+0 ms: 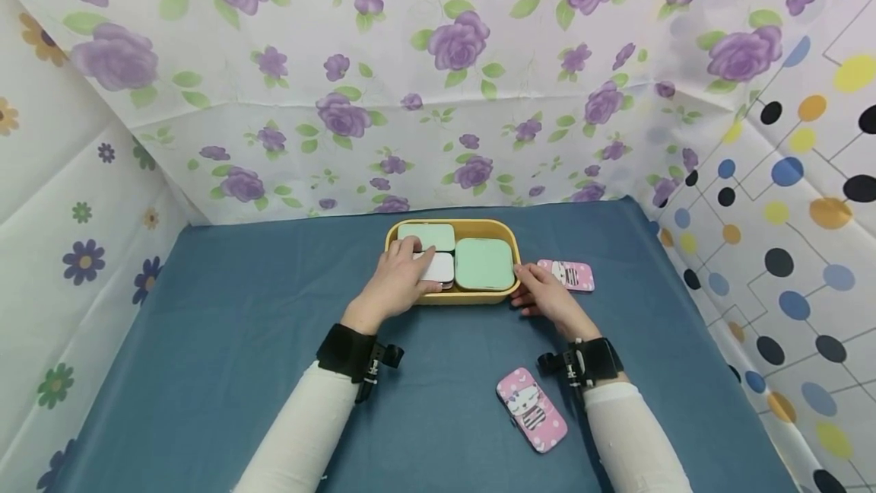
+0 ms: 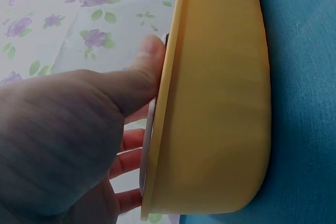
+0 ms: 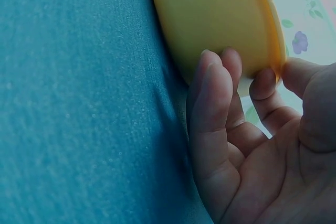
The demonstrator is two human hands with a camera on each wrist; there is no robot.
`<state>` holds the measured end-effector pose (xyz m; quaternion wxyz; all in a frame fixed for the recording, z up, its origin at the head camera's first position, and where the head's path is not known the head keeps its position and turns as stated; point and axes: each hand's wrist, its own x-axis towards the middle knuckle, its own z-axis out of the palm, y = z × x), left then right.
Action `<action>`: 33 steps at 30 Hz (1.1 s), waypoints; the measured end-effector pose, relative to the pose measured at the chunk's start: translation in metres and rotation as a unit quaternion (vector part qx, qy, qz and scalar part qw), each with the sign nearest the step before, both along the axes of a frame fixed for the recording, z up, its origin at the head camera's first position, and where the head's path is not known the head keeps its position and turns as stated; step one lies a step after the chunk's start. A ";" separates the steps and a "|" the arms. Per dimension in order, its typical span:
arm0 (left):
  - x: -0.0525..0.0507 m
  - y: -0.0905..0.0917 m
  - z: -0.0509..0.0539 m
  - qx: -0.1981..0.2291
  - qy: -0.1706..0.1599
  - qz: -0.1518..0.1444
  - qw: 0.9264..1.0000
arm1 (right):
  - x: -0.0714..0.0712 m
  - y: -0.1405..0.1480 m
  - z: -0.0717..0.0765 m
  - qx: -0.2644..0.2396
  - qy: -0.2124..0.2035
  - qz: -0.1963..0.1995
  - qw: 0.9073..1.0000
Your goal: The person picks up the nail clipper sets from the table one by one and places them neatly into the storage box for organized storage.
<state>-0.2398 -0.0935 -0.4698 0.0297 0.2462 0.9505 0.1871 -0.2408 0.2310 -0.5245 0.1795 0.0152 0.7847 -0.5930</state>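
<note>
A yellow tray [image 1: 472, 298] holds a large pale green box [image 1: 484, 265], a smaller pale green box [image 1: 427, 234] and a white-topped box [image 1: 438, 268]. My left hand [image 1: 393, 280] reaches over the tray's left front, its fingers spread and touching the white-topped box. In the left wrist view, the left thumb [image 2: 149, 61] lies against the tray's rim. At the right end, my right hand [image 3: 252, 129] pinches the tray's rim between thumb and forefinger. Its other fingers are bent below the rim.
Just right of the tray lies a pink cartoon tin [image 1: 575, 275], partly behind the right hand. Another pink cartoon tin [image 1: 531, 409] lies nearer, left of the right forearm. Blue cloth [image 1: 226, 348] covers the table; patterned sheets [image 1: 287, 67] hang at the back and sides.
</note>
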 end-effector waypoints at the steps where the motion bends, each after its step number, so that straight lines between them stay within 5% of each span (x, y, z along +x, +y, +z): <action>1: 0.000 0.000 0.000 0.004 -0.003 0.001 1.000 | 0.000 0.000 0.000 0.000 -0.001 -0.001 1.000; 26: -0.001 -0.011 -0.008 0.097 0.026 0.006 0.995 | -0.001 0.001 -0.001 0.001 -0.008 -0.008 1.000; 30: 0.002 -0.018 -0.009 0.162 0.044 0.063 0.984 | 0.000 0.001 -0.001 -0.001 -0.007 -0.005 1.000; 33: 0.007 -0.023 -0.011 0.237 0.044 0.140 0.960 | -0.001 0.000 0.000 -0.002 -0.007 -0.003 1.000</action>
